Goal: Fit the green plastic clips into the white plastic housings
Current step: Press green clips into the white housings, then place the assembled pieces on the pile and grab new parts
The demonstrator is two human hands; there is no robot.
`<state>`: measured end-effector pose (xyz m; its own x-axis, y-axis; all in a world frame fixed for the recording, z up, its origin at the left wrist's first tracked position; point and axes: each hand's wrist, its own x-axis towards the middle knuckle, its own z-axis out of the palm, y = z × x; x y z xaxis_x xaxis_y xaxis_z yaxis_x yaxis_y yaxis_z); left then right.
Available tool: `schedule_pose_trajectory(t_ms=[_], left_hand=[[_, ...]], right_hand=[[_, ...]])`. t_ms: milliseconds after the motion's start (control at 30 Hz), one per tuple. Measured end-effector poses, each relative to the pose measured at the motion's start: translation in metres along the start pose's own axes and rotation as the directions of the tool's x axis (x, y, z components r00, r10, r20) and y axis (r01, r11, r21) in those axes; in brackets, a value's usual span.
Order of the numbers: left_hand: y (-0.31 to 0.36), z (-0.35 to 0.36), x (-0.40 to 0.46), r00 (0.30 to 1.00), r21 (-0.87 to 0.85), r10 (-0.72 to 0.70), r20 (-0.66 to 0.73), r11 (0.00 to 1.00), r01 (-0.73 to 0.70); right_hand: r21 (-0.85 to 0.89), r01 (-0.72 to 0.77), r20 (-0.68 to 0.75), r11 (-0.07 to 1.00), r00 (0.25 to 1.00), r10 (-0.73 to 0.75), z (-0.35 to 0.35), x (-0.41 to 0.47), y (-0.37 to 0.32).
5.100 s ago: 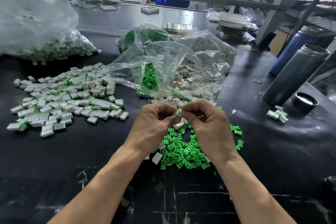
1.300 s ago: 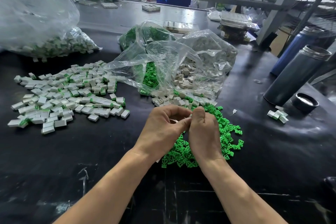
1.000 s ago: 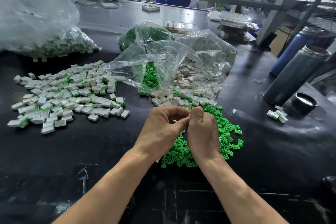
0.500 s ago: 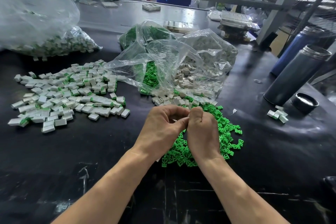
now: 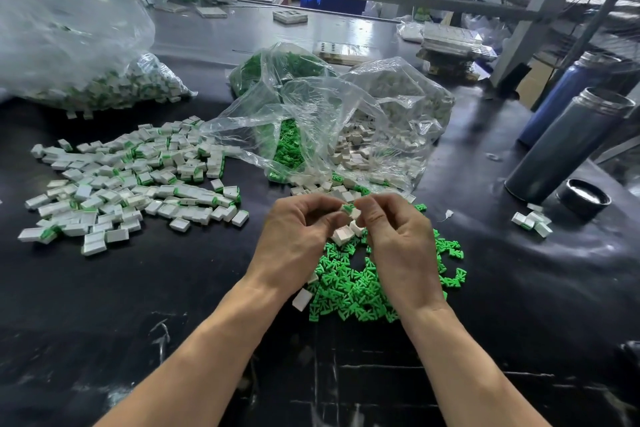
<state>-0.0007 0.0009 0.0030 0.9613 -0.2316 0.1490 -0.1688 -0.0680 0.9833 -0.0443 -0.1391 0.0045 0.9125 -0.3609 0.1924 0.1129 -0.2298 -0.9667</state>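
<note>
Here the left hand (image 5: 298, 239) pinches a white housing (image 5: 345, 208) with a green clip (image 5: 348, 207) at its right end, directly against the right hand (image 5: 398, 239) fingertips that grasp it.

Two hands (image 5: 298, 239) work at the centre. Three clear plastic bags (image 5: 346, 121) lie from ten to one o'clock; two metal bottles (image 5: 568, 146) stand at two o'clock.

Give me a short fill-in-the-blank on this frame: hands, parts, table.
1. Both hands, left and right, hold a white housing with a ____ clip in it.
2. The loose clips lie ____ the hands.
3. The pile of finished pieces lies to the person's ____.
4. The flask stands with its cap ____.

Missing: green; under; left; off
</note>
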Motion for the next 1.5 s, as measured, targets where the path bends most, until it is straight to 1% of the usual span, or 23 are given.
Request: schedule_pose_trajectory(t_ms=[67, 133, 267, 400, 567, 800, 933, 1033, 1133, 1233, 1333, 1433, 1500], left_hand=[[0.001, -0.001, 0.000, 1.000, -0.007, -0.001, -0.008, 1.000, 0.001], [0.002, -0.002, -0.001, 1.000, 0.003, 0.005, -0.006, 1.000, -0.005], [0.004, -0.002, -0.001, 1.000, 0.000, 0.019, 0.014, 1.000, -0.019], [0.004, -0.003, -0.001, 1.000, 0.033, 0.030, 0.000, 0.999, -0.030], [0.002, -0.005, 0.000, 1.000, 0.061, 0.026, 0.016, 0.998, -0.027], [-0.005, -0.002, -0.002, 0.998, 0.281, 0.055, 0.022, 0.958, -0.059], [-0.003, -0.003, -0.003, 0.994, 0.395, 0.105, 0.017, 0.913, -0.103], [-0.002, -0.008, -0.001, 0.992, 0.538, 0.129, -0.010, 0.836, -0.103], [-0.002, -0.020, 0.003, 0.991, 0.699, 0.097, -0.091, 0.715, -0.006], [-0.004, -0.035, 0.009, 0.976, 0.808, 0.086, -0.202, 0.578, 0.116], [-0.005, -0.048, 0.017, 0.961, 0.870, 0.037, -0.275, 0.436, 0.232], [-0.007, -0.056, 0.021, 0.946, 0.905, 0.004, -0.323, 0.294, 0.308], [-0.010, -0.059, 0.023, 0.939, 0.905, -0.005, -0.345, 0.264, 0.334]], right_hand=[[-0.024, 0.013, 0.040, 1.000, 0.999, -0.012, 0.000, 0.000, -0.001], [-0.056, 0.011, 0.051, 0.998, 0.999, -0.008, 0.001, -0.001, -0.001], [-0.073, -0.014, 0.041, 0.997, 0.999, 0.017, 0.000, 0.000, -0.002], [-0.040, -0.038, 0.041, 0.999, 0.998, 0.039, -0.001, 0.000, -0.002], [-0.067, -0.002, 0.016, 0.998, 1.000, 0.003, 0.001, 0.001, 0.000], [-0.145, 0.014, 0.017, 0.989, 1.000, -0.011, 0.002, 0.001, 0.005], [-0.185, 0.022, 0.018, 0.983, 1.000, -0.019, 0.002, 0.001, 0.006], [-0.200, 0.015, 0.016, 0.980, 1.000, -0.012, 0.002, 0.001, 0.008], [-0.210, 0.005, -0.002, 0.978, 1.000, -0.005, 0.002, 0.002, 0.009], [-0.251, 0.000, -0.010, 0.968, 1.000, -0.002, 0.002, 0.002, 0.010], [-0.327, 0.002, -0.004, 0.945, 1.000, -0.004, 0.000, 0.003, 0.011], [-0.415, -0.013, 0.007, 0.910, 1.000, 0.018, -0.003, 0.005, 0.011], [-0.474, -0.019, 0.000, 0.880, 1.000, 0.022, -0.005, 0.007, 0.011]])
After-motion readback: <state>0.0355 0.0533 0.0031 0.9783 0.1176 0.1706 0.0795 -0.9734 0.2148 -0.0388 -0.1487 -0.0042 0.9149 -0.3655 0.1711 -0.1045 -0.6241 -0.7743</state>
